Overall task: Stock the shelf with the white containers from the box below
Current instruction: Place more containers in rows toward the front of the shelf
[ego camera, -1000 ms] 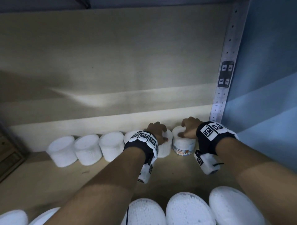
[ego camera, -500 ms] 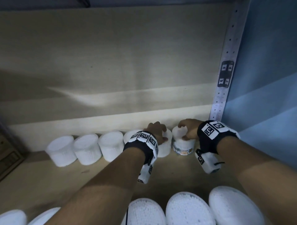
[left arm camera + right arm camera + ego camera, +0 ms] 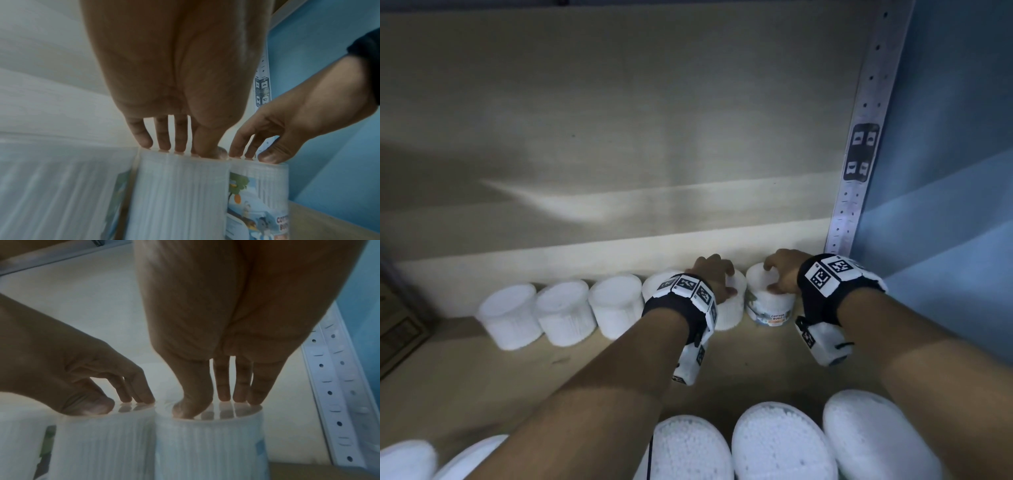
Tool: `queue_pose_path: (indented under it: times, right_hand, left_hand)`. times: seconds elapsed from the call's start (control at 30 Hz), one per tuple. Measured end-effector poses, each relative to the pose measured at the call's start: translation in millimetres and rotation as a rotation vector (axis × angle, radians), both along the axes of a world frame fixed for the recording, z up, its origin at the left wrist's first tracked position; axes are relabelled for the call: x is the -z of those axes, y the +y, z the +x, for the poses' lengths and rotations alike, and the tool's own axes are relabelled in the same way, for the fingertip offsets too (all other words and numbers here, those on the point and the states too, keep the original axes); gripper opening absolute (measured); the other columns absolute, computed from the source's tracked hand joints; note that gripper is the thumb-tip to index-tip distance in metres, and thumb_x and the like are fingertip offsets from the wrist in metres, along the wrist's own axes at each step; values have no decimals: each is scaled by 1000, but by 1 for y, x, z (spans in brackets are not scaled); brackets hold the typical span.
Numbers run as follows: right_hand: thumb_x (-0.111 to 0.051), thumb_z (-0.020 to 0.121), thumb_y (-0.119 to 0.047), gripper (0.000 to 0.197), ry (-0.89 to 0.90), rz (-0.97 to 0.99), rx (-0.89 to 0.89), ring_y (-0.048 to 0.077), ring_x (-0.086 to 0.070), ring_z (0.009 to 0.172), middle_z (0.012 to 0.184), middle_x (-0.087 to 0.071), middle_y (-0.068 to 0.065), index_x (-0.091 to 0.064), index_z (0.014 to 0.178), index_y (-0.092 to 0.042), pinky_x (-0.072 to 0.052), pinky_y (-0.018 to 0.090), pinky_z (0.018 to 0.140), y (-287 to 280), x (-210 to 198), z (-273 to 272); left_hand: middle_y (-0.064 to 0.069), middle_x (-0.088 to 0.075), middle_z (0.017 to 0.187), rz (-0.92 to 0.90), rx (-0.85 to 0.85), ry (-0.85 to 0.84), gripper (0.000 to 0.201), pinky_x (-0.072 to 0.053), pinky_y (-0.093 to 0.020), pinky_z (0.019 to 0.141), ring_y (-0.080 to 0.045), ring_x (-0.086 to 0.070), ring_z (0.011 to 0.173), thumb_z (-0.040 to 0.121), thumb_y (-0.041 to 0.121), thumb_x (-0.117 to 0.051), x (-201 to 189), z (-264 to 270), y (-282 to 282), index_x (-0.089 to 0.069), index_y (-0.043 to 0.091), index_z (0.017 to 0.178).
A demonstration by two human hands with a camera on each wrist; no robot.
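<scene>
1. A row of white containers (image 3: 565, 310) stands along the back edge of the shelf (image 3: 482, 370), against the rear panel.
2. The left hand (image 3: 714, 274) rests its fingertips (image 3: 144, 139) and thumb on the lid of the fifth container (image 3: 731, 308); the fingers reach down, gripping nothing.
3. The right hand (image 3: 784, 270) likewise touches the lid of the labelled container (image 3: 770, 305) at the back right corner, fingers fairly straight.
4. More containers (image 3: 780, 442) fill the near edge.
5. A perforated upright (image 3: 859, 137) rises beside the blue wall (image 3: 945, 171).
</scene>
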State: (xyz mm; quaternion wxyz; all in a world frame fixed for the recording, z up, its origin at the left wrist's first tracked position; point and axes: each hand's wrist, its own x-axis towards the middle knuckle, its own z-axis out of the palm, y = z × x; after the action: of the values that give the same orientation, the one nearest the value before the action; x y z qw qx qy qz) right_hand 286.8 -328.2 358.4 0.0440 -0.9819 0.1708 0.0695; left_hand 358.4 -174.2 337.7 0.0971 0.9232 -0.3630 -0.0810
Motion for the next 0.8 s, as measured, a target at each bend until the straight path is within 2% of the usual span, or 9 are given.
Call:
queue_pose_path:
  times: [0.3,0.47,0.6,0.8]
  right_hand:
    - [-62,90,-28,54,0,-26,-25,27,-50,127,140,-49,11,-46,138,-8,-41,32,101,-2,5,5]
    - [-63,89,-29,51,15,-45,-22,27,-53,123,135,-54,10,-49,135,-10,-44,31,97,-4,8,6]
    - [-69,82,-32,48,-2,-65,-50,28,-61,110,124,-62,9,-57,124,-12,-50,34,93,-9,11,10]
    - [-70,82,-33,45,34,-98,-41,28,-62,108,119,-65,10,-61,120,-10,-52,35,93,-12,14,16]
  left_hand:
    - [-6,-42,138,15,9,10,48,-36,-47,108,-29,-34,132,91,33,-59,-2,-1,0,-45,20,135]
    - [-5,-40,141,12,17,-4,47,-34,-47,109,-27,-34,134,92,32,-57,-2,-3,1,-44,21,136]
    - [-4,-41,142,8,38,13,48,-34,-43,110,-26,-36,134,92,30,-58,-4,-2,3,-45,21,136]
    - [-4,-39,146,0,94,53,50,-33,-35,112,-24,-38,136,92,23,-59,-8,0,7,-44,19,139]
